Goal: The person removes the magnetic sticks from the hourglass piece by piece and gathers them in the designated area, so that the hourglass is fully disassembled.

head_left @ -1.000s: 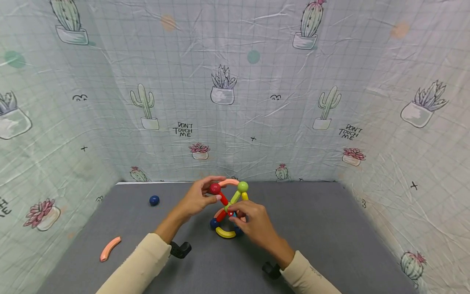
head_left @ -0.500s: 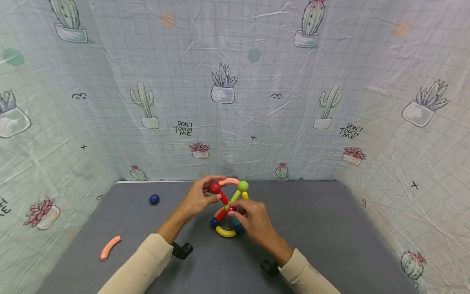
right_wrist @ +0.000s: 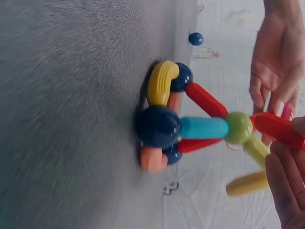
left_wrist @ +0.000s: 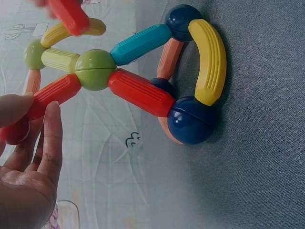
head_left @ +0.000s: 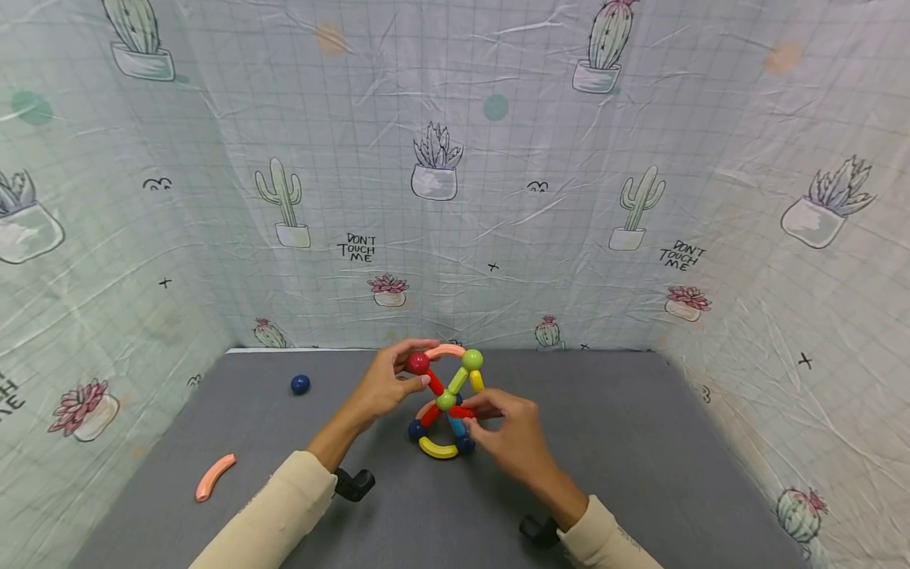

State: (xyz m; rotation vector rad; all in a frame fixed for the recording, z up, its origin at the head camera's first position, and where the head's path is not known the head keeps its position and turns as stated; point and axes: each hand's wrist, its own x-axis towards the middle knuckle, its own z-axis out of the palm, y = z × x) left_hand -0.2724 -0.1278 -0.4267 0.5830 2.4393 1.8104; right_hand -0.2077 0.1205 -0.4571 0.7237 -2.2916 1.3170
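A magnetic ball-and-rod model stands on the grey table. Its base ring joins dark blue balls [left_wrist: 193, 120] with curved yellow [left_wrist: 212, 62] and salmon rods. From the ring, red [left_wrist: 140, 92] and teal rods [left_wrist: 141, 44] slant up to a central green ball [head_left: 445, 401]. Above that, a red ball [head_left: 418, 363] and a green ball [head_left: 472, 359] are linked by a curved salmon rod [head_left: 446, 349]. My left hand [head_left: 387, 383] holds the red ball and the upper red rod [left_wrist: 55, 96]. My right hand [head_left: 508, 435] pinches a loose-ended red rod [head_left: 461, 412] close beside the central ball.
A dark blue ball [head_left: 300, 385] lies at the table's back left. Nearer the left front is a curved salmon rod [head_left: 215, 477]. A cloth printed with cacti [head_left: 434, 261] rises behind the table and along both sides.
My right hand has shifted a little right, and its red rod has turned from end-on to sideways, uncovering the central green ball. My left hand keeps its place on the model.
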